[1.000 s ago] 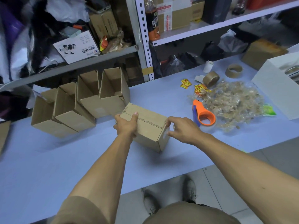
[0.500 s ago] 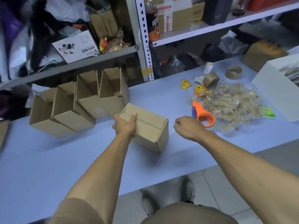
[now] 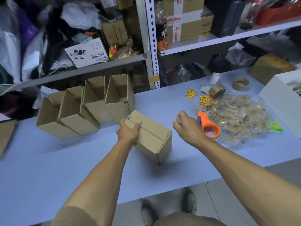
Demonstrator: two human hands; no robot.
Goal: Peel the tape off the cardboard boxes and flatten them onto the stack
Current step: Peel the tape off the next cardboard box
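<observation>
Four open cardboard boxes [image 3: 84, 110] lean in a row at the far left of the blue table [image 3: 48, 168], near the foot of the metal shelving [image 3: 150, 46]. Just to their right sits the closed box [image 3: 151, 137] I am working on, and my left hand [image 3: 128, 132] grips its left end, thumb over the top face and fingers wrapped down the near side. My right hand [image 3: 185, 126] is off the box, raised just to its right with the fingers curled in on a small clear scrap that looks like tape [image 3: 178, 119]. Just beyond that hand lies an orange tape dispenser [image 3: 209, 126], and further right a heap of crumpled peeled tape [image 3: 239, 116]. A brown tape roll [image 3: 217, 90] and an empty cardboard core [image 3: 240, 84] sit at the far right.
</observation>
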